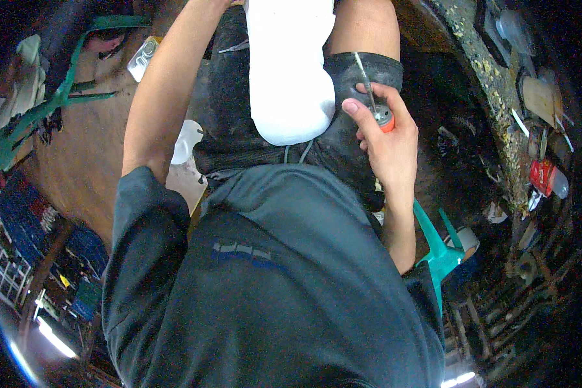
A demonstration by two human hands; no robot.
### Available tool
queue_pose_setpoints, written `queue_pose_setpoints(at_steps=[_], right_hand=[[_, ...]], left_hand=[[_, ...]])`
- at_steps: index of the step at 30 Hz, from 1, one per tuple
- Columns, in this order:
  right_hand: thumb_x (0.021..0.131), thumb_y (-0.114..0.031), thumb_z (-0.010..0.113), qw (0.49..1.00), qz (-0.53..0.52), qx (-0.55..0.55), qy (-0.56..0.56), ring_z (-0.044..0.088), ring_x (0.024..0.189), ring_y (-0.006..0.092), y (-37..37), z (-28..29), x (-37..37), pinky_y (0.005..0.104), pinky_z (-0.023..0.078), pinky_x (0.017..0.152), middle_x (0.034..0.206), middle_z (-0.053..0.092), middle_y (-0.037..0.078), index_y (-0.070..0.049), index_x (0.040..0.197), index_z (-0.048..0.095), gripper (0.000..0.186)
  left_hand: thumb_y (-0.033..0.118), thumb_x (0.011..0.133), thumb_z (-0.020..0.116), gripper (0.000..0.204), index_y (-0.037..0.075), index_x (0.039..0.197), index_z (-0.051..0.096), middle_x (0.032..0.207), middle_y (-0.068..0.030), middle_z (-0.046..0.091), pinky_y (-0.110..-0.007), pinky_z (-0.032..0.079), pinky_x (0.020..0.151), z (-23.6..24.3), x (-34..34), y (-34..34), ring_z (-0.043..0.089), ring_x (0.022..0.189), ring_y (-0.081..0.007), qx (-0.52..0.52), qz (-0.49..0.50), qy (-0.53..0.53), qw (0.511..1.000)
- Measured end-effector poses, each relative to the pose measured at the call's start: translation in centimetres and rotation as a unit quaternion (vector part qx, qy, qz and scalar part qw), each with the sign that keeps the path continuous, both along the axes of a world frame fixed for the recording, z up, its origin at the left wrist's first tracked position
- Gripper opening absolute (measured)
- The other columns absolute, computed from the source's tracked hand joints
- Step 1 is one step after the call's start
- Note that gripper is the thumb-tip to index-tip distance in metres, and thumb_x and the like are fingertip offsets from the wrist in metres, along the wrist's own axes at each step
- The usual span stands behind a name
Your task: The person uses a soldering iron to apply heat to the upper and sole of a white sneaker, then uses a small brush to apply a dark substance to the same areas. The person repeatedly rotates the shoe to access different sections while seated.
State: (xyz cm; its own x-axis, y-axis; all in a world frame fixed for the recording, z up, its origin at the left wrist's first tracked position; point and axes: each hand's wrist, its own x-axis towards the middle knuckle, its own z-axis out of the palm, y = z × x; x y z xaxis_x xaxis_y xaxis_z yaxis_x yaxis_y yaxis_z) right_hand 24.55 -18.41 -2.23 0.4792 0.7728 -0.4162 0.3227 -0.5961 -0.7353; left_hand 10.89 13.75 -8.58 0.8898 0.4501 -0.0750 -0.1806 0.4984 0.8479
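Observation:
A long, smooth white piece (291, 77) with a rounded near end lies over my lap, running up out of the top edge. My left forearm reaches up beside it, and only a sliver of my left hand (235, 2) shows at the top edge; its fingers are hidden. To the right of the white piece, above my thigh, my right hand (394, 132) is closed around a tool (385, 123). Its thin metal shaft (363, 74) points up and slightly left from a round grey end with an orange rim. Tool and white piece are apart.
A green plastic chair leg (64, 84) stands at the left, near a small metal can (144, 57). Another green leg (441, 255) shows at the lower right. Along the right runs a crusted edge (482, 77) with a red package (542, 177) and scraps beyond it.

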Motion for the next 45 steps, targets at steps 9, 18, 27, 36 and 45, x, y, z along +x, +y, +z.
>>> queue_pose_setpoints(at_steps=[9,18,27,36,45], right_hand=[[0.090,-0.038,0.092,0.989,-0.082,0.015,0.120,0.061,0.061,0.0066,-0.7,-0.1,0.5,0.0265,0.050,0.056,0.075,0.071,0.000,-0.013,0.125,0.080,0.045],[0.090,-0.033,0.092,0.986,-0.047,0.031,0.155,0.058,0.061,0.0052,-0.2,-0.9,0.2,0.0236,0.047,0.056,0.080,0.071,-0.001,-0.011,0.127,0.079,0.045],[0.099,-0.032,0.080,0.971,-0.072,0.015,0.226,0.067,0.059,0.0104,-0.2,1.6,-0.1,0.0257,0.052,0.056,0.100,0.082,0.016,-0.002,0.142,0.070,0.053],[0.095,-0.028,0.085,0.950,-0.061,0.030,0.304,0.068,0.061,0.0135,-0.2,0.0,1.1,0.0273,0.053,0.056,0.114,0.081,0.020,0.003,0.143,0.067,0.059],[0.102,-0.042,0.076,0.950,0.013,0.113,0.291,0.068,0.064,0.0145,3.6,0.6,2.2,0.0290,0.054,0.059,0.132,0.075,0.024,0.005,0.142,0.066,0.063]], left_hand=[[0.068,0.108,0.038,0.084,-0.005,0.122,0.077,0.102,-0.0200,0.082,-0.047,0.069,0.084,7.5,-11.0,0.1,0.081,0.085,-0.0363,-0.021,0.235,-0.062,0.970],[0.075,0.105,0.040,0.078,0.005,0.117,0.070,0.093,-0.0192,0.076,-0.059,0.041,0.118,3.1,-16.0,-2.7,0.070,0.100,-0.0394,0.065,0.303,-0.269,0.912],[0.062,0.100,0.043,0.074,0.000,0.136,0.063,0.119,-0.0317,0.074,-0.072,0.009,0.132,-0.1,-15.4,-2.8,0.063,0.128,-0.0532,0.379,0.218,-0.227,0.870],[0.071,0.106,0.047,0.093,0.001,0.166,0.040,0.171,-0.0248,0.040,-0.051,0.040,0.127,1.3,-25.2,-13.3,0.043,0.157,-0.0360,-0.326,0.161,-0.171,0.916],[0.030,0.068,0.083,0.121,0.005,0.170,0.022,0.164,-0.0238,0.044,-0.058,0.048,0.121,4.2,-26.3,-19.6,0.050,0.149,-0.0450,-0.145,0.317,0.091,0.933]])
